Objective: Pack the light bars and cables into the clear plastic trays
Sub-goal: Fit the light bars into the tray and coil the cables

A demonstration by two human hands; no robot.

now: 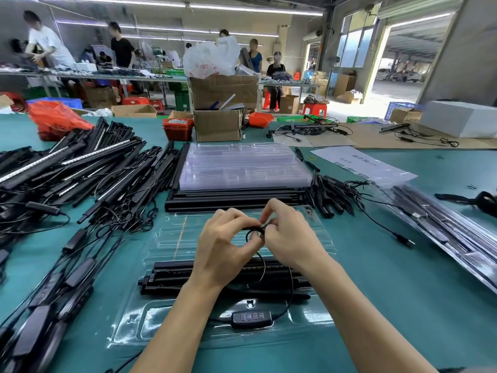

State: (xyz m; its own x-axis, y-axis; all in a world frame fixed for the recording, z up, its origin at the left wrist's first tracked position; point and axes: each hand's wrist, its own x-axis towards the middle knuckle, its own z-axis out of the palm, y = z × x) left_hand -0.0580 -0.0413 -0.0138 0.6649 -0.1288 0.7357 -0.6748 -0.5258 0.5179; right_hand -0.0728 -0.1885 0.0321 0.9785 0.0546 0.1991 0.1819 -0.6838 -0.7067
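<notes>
An open clear plastic tray (172,238) lies on the green table in front of me. Black light bars (172,275) sit across its near half, and a black inline controller (251,319) rests in the tray's front pocket. Above the tray, my left hand (223,249) and my right hand (290,238) meet and both pinch a thin black cable (252,231), which loops down toward the bars. A stack of clear trays (242,165) sits on more black bars behind.
A big heap of black light bars and cables (80,173) fills the left side. Loose bars and a cable (330,195) lie to the right, beside a packed tray (443,224) and a paper sheet (363,165). Cardboard boxes (217,125) and a red bin (178,128) stand behind; people work at far tables.
</notes>
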